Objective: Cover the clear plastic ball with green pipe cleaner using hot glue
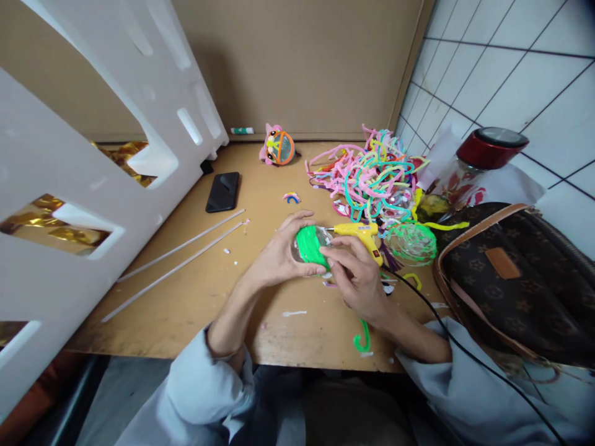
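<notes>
My left hand [281, 251] is wrapped around a clear ball partly covered with bright green pipe cleaner [309, 244], holding it just above the wooden table [195, 291]. My right hand [356, 269] grips a yellow glue gun [360, 234]. Its nozzle points left and touches the ball. The gun's black cord [446, 334] trails back to the right over my sleeve.
A heap of coloured pipe cleaners [372, 173] lies at the back right, with a second green-wrapped ball [413, 243] beside it. Two glue sticks [181, 254], a black phone [223, 191], a small figure [277, 147], a brown bag [520, 279] and a red-lidded jar [483, 161] surround the hands.
</notes>
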The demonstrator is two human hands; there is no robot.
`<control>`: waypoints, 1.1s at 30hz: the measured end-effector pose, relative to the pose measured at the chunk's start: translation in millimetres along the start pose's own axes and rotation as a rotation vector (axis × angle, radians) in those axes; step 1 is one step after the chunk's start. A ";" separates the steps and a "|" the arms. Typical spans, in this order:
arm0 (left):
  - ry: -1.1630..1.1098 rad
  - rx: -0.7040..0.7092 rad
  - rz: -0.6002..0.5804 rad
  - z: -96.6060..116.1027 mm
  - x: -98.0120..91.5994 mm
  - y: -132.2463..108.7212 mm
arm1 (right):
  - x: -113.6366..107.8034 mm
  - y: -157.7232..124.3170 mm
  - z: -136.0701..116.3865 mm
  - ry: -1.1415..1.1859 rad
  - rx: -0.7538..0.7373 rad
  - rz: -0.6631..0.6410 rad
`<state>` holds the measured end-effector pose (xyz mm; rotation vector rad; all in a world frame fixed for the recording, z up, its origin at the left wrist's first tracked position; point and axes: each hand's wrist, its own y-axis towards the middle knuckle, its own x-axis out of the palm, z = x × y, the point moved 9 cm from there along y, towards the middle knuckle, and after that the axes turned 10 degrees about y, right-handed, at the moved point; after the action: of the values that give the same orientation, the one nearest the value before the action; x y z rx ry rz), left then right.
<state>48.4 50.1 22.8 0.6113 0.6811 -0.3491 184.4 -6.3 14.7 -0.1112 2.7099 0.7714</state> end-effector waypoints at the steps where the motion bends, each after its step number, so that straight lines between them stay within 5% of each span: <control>1: 0.001 0.015 0.007 1.4 -0.2 -0.2 | -0.4 0.1 0.3 -0.001 0.002 0.002; 22: -0.066 -0.054 0.069 -3.8 0.7 -2.3 | 1.2 5.4 8.8 0.120 0.047 -0.008; 33: 0.058 0.126 0.037 11.5 1.1 0.9 | -2.0 10.1 1.9 0.034 -0.030 0.019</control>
<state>55.2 43.5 29.4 0.7552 0.7057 -0.3424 185.3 3.2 18.9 -0.1072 2.7355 0.8230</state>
